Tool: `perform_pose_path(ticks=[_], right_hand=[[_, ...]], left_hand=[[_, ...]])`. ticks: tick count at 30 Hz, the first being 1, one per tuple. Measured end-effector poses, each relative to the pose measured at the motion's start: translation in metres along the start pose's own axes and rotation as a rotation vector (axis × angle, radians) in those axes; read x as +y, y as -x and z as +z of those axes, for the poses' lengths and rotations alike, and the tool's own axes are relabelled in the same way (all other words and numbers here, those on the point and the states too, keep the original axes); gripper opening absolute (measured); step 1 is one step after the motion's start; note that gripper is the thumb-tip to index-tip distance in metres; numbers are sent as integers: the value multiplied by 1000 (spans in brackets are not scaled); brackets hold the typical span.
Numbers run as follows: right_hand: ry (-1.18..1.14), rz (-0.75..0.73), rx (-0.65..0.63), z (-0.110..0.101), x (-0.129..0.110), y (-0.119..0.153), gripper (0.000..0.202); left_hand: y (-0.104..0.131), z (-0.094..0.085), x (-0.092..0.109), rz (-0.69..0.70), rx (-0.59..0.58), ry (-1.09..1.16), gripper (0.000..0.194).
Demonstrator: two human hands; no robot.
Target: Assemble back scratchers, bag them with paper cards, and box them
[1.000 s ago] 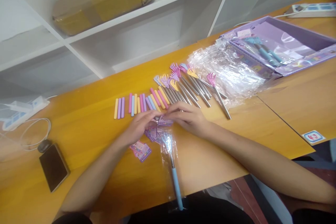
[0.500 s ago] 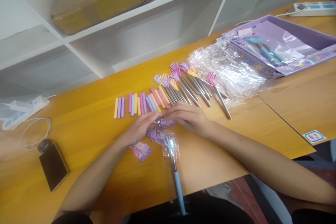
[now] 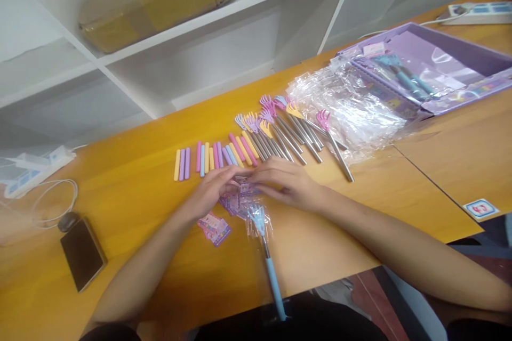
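Observation:
A light blue back scratcher (image 3: 273,277) lies inside a clear plastic bag (image 3: 252,232), its handle reaching over the table's front edge. At the bag's upper end is a small purple printed card (image 3: 248,188). My left hand (image 3: 214,187) and my right hand (image 3: 286,181) meet there, fingers closed round the card from both sides; the fingertips are partly hidden. More purple cards (image 3: 230,204) lie beneath my left hand. Several pink and purple cards (image 3: 215,228) are loose to its lower left. Beyond my hands lie coloured handle sleeves (image 3: 219,157) and metal back scratchers (image 3: 296,133).
Clear plastic bags (image 3: 348,112) are piled at the right, against a purple box (image 3: 472,58) with bagged blue back scratchers. A phone (image 3: 83,256), a cable and a power strip (image 3: 40,170) are at the left. Behind stands a white shelf holding a taped carton (image 3: 152,8).
My left hand has shifted slightly left and its fingers have curled, showing more of the card. The bagged back scratcher has moved slightly up.

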State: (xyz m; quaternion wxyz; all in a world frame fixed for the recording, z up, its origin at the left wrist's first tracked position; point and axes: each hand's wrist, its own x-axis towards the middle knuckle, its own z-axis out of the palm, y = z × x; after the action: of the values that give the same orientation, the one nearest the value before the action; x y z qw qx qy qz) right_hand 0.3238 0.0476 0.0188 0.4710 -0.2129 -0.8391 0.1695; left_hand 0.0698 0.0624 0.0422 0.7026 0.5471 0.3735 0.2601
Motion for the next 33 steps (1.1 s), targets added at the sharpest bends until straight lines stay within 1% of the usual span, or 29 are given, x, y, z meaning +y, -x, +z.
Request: perform_pose_path(ticks=[6,11,15,20,24,29,33], right_hand=[[55,4,-52,-5,-1,-1,27],[91,11,-53,-4,-2,-1,35],[48,37,-49,-2,-5,-1,41],[38,56,-63,-1,-6,1,39],[48,69,-70,-2,-7,2,37],[50,55,-25,-1,-7,0,40],[95,65,10,-1,-5,1,39]], left_hand=[[1,2,4,4,14,-17,43],[1,4,6,1,22,-48,43],[0,4,6,-19,50,-26,43],[-1,3,8,1,15,30,43],[-1,3,10,4,11,20,42],[-2,4,9,9,47,24,41],[-2,5,11,6,52,16,40]])
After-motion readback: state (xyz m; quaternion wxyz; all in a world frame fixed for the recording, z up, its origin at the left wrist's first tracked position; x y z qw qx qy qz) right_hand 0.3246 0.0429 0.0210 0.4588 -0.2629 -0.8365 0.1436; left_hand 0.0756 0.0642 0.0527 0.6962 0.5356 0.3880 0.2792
